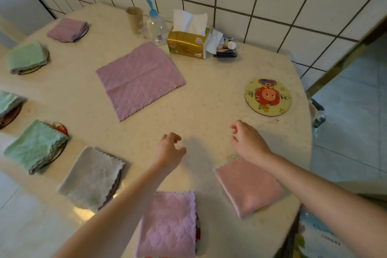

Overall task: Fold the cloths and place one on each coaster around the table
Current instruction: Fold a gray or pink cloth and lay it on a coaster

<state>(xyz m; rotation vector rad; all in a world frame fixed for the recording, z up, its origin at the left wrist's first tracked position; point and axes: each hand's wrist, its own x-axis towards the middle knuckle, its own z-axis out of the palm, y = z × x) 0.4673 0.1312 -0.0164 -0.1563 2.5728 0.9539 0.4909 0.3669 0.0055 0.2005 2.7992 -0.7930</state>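
A purple cloth lies flat, folded in half, in the middle of the cream table. A round cartoon coaster at the right has nothing on it. Folded cloths sit around the rim: pink, purple, grey, green, another green and a far purple one. My left hand and my right hand hover over the bare tabletop, fingers curled and apart, holding nothing.
A gold tissue pack, a clear bottle with a blue cap, a cardboard tube and small items stand by the tiled wall. One more green cloth shows at the left edge. The table drops off to the floor at right.
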